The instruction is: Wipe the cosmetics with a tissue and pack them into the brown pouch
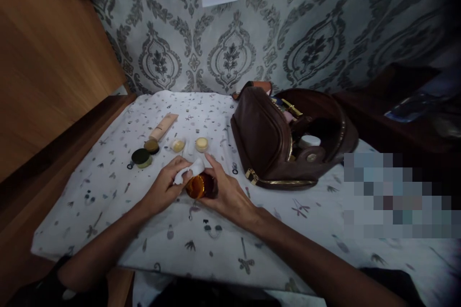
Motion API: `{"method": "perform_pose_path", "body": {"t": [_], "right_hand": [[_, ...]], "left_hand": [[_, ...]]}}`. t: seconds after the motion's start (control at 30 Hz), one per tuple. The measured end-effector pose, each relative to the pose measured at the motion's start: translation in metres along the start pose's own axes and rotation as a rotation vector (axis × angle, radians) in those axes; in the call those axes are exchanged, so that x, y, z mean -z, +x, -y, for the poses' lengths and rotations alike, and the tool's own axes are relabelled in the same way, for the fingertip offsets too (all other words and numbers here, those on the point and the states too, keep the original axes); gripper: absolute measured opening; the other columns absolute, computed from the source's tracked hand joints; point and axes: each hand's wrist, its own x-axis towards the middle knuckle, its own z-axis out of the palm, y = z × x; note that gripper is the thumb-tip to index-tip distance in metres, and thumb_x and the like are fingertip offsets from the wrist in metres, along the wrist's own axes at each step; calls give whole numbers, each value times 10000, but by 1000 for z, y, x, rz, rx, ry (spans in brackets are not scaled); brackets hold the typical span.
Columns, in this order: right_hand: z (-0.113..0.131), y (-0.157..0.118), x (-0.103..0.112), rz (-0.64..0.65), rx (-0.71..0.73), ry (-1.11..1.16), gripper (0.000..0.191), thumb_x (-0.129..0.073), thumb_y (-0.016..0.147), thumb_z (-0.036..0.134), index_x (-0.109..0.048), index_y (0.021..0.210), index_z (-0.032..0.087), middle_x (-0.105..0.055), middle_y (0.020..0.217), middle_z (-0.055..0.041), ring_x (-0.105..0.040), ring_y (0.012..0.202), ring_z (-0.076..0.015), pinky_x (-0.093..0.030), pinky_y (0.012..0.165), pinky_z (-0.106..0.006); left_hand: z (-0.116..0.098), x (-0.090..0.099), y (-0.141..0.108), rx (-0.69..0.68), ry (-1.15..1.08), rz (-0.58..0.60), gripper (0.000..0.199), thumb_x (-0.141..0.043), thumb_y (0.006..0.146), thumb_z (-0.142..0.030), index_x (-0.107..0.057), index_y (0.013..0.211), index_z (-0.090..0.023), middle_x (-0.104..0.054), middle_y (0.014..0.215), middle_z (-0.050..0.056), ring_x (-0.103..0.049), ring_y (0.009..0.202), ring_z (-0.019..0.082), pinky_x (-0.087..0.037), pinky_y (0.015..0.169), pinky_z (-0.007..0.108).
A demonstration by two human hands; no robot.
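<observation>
An amber, see-through jar [196, 187] lies tilted in my right hand [231, 197], whose fingers and thumb wrap round its side. My left hand [164, 184] pinches a crumpled white tissue [195, 167] against the upper side of the jar. Just beyond my hands stand two small pots with pale yellow contents, one yellow pot [202, 144] and another yellow pot [177, 145]. Farther left are a dark-lidded jar [141, 157], a small olive-brown jar [151, 146] and a peach squeeze tube [163, 126] lying on its side.
To the right, a brown zippered bag [262, 129] gapes, with a white lid [309, 141] and other items inside. A patterned white cloth [173, 249] covers the table. A wooden panel [54, 33] rises at left, and a patterned wall [230, 53] closes off the back.
</observation>
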Motion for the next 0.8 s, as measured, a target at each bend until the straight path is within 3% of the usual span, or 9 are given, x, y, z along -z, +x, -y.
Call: {"method": "perform_pose_path", "body": {"t": [0.2, 0.4, 0.6, 0.7, 0.8], "right_hand": [[3, -1, -1, 3, -21, -8, 1050, -745, 745, 238, -99, 1571, 176, -683, 1156, -119, -689, 990, -244, -547, 817, -340], [-7, 3, -2, -13, 7, 155, 1083, -777, 693, 219, -130, 1560, 188, -680, 1220, -120, -686, 1029, -231, -538, 879, -356], [-24, 12, -9, -46, -110, 408, 854, -830, 615, 255, -490, 1391, 149, -687, 1216, -125, -678, 1063, -246, -531, 947, -379], [-22, 14, -9, -14, -168, 571, 747, -851, 591, 291, -596, 1280, 159, -703, 1176, -92, -682, 1056, -240, -536, 959, -374], [-18, 14, -7, 9, -146, 586, 673, -854, 591, 286, -640, 1217, 164, -711, 1152, -71, -684, 1041, -234, -530, 975, -376]], "left_hand": [[-7, -1, -4, -243, 131, 52, 256, -444, 988, -230, -626, 1161, -178, -530, 1117, 111, -538, 1068, 228, -449, 914, 360], [-11, -2, -6, -514, 342, 120, 274, -478, 914, -107, -594, 1150, -185, -533, 1226, 163, -509, 1095, 266, -461, 875, 416], [-12, 1, -7, -522, 291, 88, 236, -470, 904, -86, -582, 1088, -182, -561, 1170, 162, -532, 1073, 258, -481, 893, 424], [-4, 3, -6, -491, 298, 4, 251, -473, 910, -75, -579, 1113, -178, -573, 1117, 141, -554, 1038, 233, -493, 878, 393], [8, 6, -5, -456, 371, -77, 298, -495, 908, -79, -583, 1174, -181, -566, 1134, 136, -570, 1047, 233, -508, 852, 380]]}}
